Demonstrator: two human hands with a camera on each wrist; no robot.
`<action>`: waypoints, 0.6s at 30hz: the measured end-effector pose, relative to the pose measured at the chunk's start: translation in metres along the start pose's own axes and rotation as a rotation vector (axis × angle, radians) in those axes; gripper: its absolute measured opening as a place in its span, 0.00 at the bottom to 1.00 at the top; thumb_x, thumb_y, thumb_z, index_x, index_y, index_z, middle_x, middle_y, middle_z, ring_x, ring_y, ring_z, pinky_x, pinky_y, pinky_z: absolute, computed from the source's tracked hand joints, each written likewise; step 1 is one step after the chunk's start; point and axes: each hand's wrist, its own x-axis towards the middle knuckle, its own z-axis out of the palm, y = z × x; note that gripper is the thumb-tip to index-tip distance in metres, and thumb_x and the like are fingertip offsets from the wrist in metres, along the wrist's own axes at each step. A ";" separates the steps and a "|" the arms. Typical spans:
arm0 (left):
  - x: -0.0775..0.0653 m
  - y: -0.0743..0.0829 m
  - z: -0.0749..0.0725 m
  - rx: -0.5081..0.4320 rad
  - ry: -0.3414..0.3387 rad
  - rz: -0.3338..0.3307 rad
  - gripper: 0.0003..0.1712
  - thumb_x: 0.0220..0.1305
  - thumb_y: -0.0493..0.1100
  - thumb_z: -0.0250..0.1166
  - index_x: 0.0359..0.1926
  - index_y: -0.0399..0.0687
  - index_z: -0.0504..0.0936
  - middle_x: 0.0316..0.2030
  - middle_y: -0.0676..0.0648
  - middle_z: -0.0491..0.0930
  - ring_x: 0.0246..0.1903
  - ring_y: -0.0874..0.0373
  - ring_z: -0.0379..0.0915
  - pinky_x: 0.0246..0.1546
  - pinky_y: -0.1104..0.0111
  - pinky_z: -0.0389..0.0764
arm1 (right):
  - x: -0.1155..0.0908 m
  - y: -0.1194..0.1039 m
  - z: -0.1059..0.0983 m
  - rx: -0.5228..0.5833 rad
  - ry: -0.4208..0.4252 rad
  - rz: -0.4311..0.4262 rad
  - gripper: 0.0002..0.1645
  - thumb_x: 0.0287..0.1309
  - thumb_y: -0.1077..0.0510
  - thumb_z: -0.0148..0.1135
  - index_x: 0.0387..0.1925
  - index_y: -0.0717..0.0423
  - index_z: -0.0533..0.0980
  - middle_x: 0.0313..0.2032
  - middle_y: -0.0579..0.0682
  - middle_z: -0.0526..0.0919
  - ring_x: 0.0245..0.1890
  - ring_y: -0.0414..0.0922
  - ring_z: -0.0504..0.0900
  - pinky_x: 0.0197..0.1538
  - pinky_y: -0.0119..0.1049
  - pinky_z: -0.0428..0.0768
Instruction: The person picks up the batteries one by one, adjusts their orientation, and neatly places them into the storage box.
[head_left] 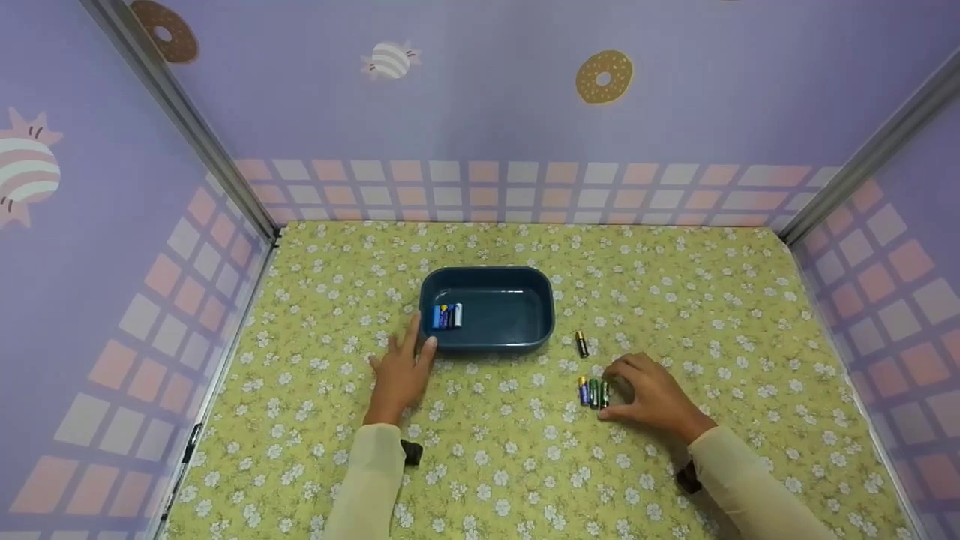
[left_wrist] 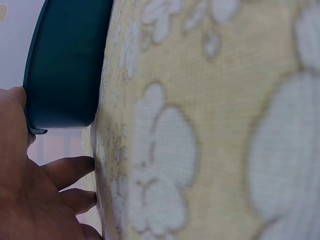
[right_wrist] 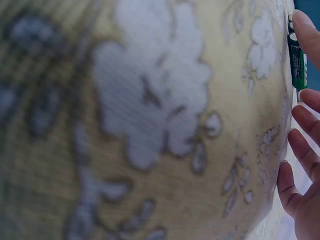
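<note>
My left hand (head_left: 399,379) rests against the near left corner of a dark teal bin (head_left: 491,348), its thumb and index finger at the rim. In the left wrist view, other fingertips of it reach down to the cloth. Inside the bin, several batteries (head_left: 448,316) stand side by side at the left. My right hand (head_left: 651,394) pinches a dark green battery (head_left: 605,394) between thumb and index finger, at its two ends. Beside it lie a green battery (head_left: 594,393) and a purple battery with a yellow end (head_left: 583,391). The right wrist view shows the held green battery (right_wrist: 298,65) at the edge.
A black battery with a gold end (head_left: 581,343) lies alone between the bin and the row of batteries. Flowered yellow cloth (head_left: 495,450) covers the table. Purple panels (head_left: 495,97) with metal corner posts wall it in at the back and sides.
</note>
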 end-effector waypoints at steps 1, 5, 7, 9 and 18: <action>0.000 0.000 0.000 0.000 0.001 -0.002 0.42 0.72 0.79 0.37 0.81 0.80 0.39 0.79 0.39 0.56 0.80 0.35 0.39 0.70 0.28 0.24 | 0.000 0.000 0.000 0.002 0.002 0.001 0.38 0.40 0.26 0.78 0.49 0.41 0.82 0.48 0.40 0.80 0.47 0.39 0.76 0.48 0.48 0.79; -0.001 0.001 -0.001 0.000 -0.003 -0.009 0.42 0.72 0.79 0.37 0.81 0.81 0.39 0.79 0.37 0.54 0.80 0.34 0.39 0.70 0.28 0.23 | 0.000 0.000 0.001 0.017 0.002 0.001 0.35 0.40 0.28 0.79 0.47 0.41 0.83 0.49 0.40 0.80 0.48 0.39 0.75 0.48 0.48 0.80; -0.001 0.001 -0.001 0.004 -0.003 -0.009 0.42 0.72 0.79 0.37 0.81 0.81 0.39 0.79 0.37 0.54 0.80 0.34 0.40 0.70 0.28 0.24 | -0.001 0.000 0.001 0.023 -0.004 0.007 0.35 0.40 0.29 0.79 0.47 0.41 0.83 0.49 0.40 0.79 0.49 0.39 0.75 0.49 0.47 0.80; -0.001 0.001 -0.001 0.005 -0.003 -0.007 0.42 0.72 0.79 0.37 0.81 0.81 0.39 0.79 0.38 0.54 0.80 0.34 0.40 0.70 0.28 0.24 | -0.001 0.000 0.001 0.023 -0.009 0.011 0.34 0.41 0.28 0.79 0.46 0.41 0.83 0.50 0.39 0.79 0.50 0.39 0.75 0.50 0.47 0.80; -0.001 0.000 0.000 -0.014 -0.003 0.016 0.42 0.72 0.78 0.38 0.81 0.81 0.38 0.79 0.40 0.55 0.80 0.34 0.39 0.70 0.28 0.23 | 0.001 0.001 0.000 0.018 0.007 -0.022 0.32 0.43 0.29 0.79 0.45 0.42 0.83 0.48 0.40 0.80 0.48 0.39 0.75 0.49 0.46 0.80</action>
